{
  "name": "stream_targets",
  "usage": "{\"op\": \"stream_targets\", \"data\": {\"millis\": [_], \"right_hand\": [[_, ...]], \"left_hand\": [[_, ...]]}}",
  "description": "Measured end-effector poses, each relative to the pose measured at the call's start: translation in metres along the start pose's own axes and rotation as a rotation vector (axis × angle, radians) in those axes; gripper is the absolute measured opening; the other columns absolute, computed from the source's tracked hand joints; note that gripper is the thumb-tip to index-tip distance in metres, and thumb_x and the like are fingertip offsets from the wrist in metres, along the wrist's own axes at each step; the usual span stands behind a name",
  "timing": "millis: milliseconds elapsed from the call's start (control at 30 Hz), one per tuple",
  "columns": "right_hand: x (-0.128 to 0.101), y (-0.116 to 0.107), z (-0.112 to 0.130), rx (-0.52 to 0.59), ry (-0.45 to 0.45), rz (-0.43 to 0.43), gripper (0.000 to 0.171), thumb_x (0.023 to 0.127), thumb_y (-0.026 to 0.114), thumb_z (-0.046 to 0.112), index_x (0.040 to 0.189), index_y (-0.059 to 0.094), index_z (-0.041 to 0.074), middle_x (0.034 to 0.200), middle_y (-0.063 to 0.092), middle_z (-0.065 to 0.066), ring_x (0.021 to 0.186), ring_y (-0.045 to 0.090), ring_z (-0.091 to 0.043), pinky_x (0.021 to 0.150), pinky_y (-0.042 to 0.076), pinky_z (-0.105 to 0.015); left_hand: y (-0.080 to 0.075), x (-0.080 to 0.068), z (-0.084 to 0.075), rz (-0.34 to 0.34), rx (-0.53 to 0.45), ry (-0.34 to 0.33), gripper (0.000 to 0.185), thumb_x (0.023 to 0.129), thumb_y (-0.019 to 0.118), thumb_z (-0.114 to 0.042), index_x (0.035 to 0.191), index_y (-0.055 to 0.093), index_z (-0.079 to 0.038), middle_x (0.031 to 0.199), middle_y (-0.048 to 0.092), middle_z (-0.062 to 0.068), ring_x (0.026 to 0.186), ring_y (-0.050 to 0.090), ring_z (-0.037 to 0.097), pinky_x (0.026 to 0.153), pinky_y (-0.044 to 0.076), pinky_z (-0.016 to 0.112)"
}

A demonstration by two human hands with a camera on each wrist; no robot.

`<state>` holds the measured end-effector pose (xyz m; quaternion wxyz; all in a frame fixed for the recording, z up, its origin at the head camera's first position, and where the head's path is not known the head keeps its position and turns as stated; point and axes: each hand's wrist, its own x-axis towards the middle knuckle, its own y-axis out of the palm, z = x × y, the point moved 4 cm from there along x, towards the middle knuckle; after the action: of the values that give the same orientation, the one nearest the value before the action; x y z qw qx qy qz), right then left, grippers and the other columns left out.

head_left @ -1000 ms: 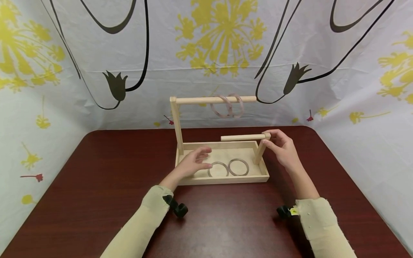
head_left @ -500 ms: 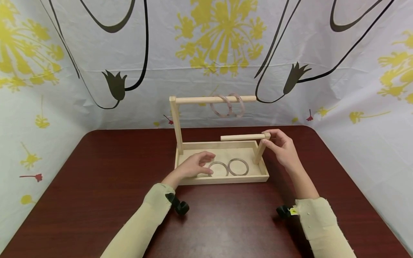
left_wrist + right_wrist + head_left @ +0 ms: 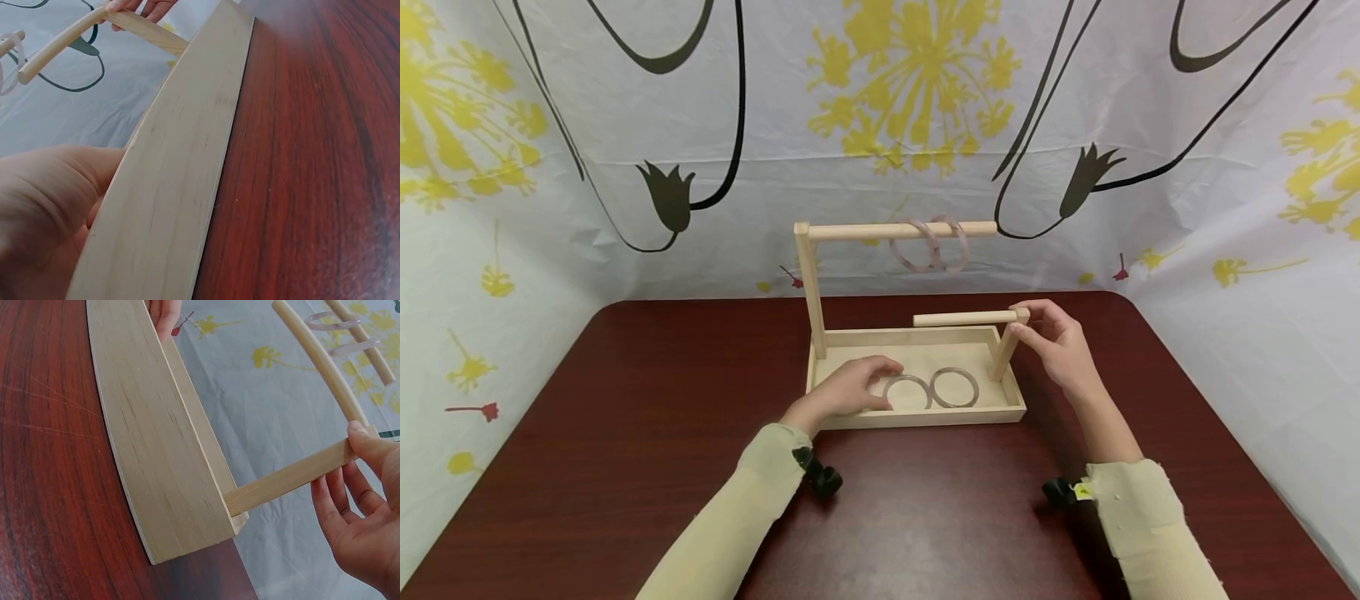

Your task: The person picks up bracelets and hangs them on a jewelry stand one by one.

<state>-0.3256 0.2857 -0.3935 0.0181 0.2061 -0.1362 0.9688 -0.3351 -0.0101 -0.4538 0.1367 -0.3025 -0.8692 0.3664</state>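
Head view: left hand (image 3: 848,390), fingers loosely curled, touches the grey ring (image 3: 907,392) lying inside the wooden tray (image 3: 925,417); right hand (image 3: 1051,342) pinches the short post (image 3: 1004,353). Pinch the ring's rim firmly; keep the tray steadied on the desk (image 3: 647,392).

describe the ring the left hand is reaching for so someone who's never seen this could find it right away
On the dark red table stands a light wooden tray with two posts. Two thin grey rings lie flat in it, side by side. It is the left ring, at the left hand fingertips; its twin lies nearer the short post.
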Motion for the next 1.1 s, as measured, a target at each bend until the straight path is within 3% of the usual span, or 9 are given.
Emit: {"op": "stream_targets", "data": {"millis": [200, 467, 800, 1100], "right_hand": [[0.0, 0.0, 0.001, -0.011, 0.002, -0.002, 0.023, 0.094, 0.066, 0.002, 0.117, 0.062, -0.001, 0.099, 0.066, 0.018, 0.087, 0.061, -0.001, 0.076, 0.051, -0.011], [0.0, 0.0, 0.001, -0.008, 0.01, -0.003, 0.024, 0.094, 0.066, 0.002, 0.117, 0.062, -0.001, 0.099, 0.065, 0.018, 0.088, 0.061, 0.0, 0.077, 0.05, -0.011], [-0.001, 0.002, 0.001, 0.023, 0.018, 0.002, 0.027, 0.095, 0.065, 0.002, 0.12, 0.059, -0.007, 0.102, 0.065, 0.017, 0.092, 0.061, 0.001, 0.078, 0.052, -0.01], [-0.001, 0.001, 0.0, 0.002, 0.009, -0.001, 0.024, 0.095, 0.065, 0.002, 0.118, 0.062, -0.002, 0.101, 0.066, 0.019, 0.09, 0.061, 0.001, 0.077, 0.05, -0.01]], "left_hand": [[0.001, 0.003, -0.003, 0.012, 0.114, 0.038, 0.054, 0.081, 0.081, -0.008, 0.131, 0.061, -0.005, 0.132, 0.065, 0.011, 0.125, 0.059, 0.028, 0.11, 0.046, 0.042], [0.001, 0.003, -0.006, 0.056, 0.177, 0.064, 0.053, 0.085, 0.08, -0.012, 0.134, 0.061, -0.009, 0.135, 0.063, 0.009, 0.127, 0.056, 0.027, 0.113, 0.042, 0.043], [-0.003, -0.002, -0.005, 0.009, 0.137, 0.048, 0.05, 0.084, 0.081, -0.016, 0.131, 0.064, -0.009, 0.131, 0.066, 0.008, 0.124, 0.059, 0.026, 0.108, 0.047, 0.041], [-0.006, -0.006, 0.005, -0.038, 0.099, 0.021, 0.054, 0.081, 0.084, -0.022, 0.13, 0.065, -0.01, 0.13, 0.067, 0.007, 0.122, 0.061, 0.023, 0.104, 0.05, 0.038]]}}
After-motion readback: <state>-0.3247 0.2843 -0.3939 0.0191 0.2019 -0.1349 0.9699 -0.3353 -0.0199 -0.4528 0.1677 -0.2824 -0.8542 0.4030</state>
